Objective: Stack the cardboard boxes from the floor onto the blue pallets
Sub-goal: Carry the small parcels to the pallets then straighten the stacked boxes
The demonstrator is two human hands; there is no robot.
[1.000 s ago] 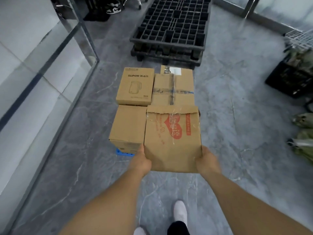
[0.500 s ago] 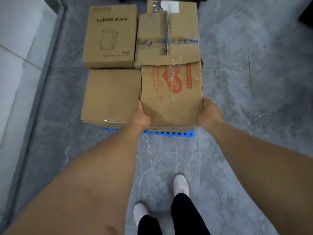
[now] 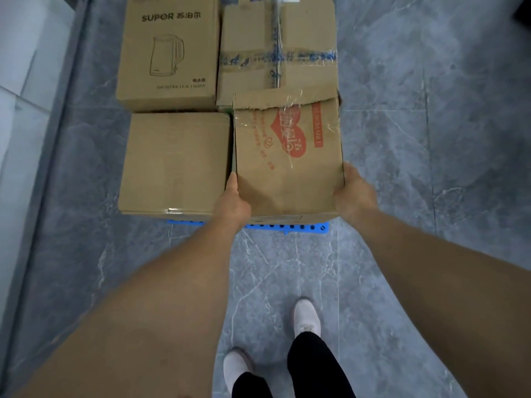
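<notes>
At twelve o'clock, my hands (image 3: 293, 202) clamp the red-printed box (image 3: 288, 156), now lowered onto the blue pallet (image 3: 287, 226) beside three boxes, nearly placed.

Both hands grip the red-print box (image 3: 287, 156) at its near corners: left hand (image 3: 231, 205) on the near-left corner, right hand (image 3: 353, 193) on the near-right. Box sits at front right of a group of four, over the blue pallet (image 3: 287, 226), whose perforated edge shows below it. Plain box (image 3: 175, 162) just left of it, sides touching or nearly so. SUPOR box (image 3: 168, 53) with kettle drawing at back left. Taped box (image 3: 277, 50) with blue tape at back right, its near edge under the red-print box's torn flap. Grey marble floor (image 3: 431, 168). White shoes (image 3: 306, 317), black trousers at bottom. Pale wall (image 3: 17, 81) at left.
</notes>
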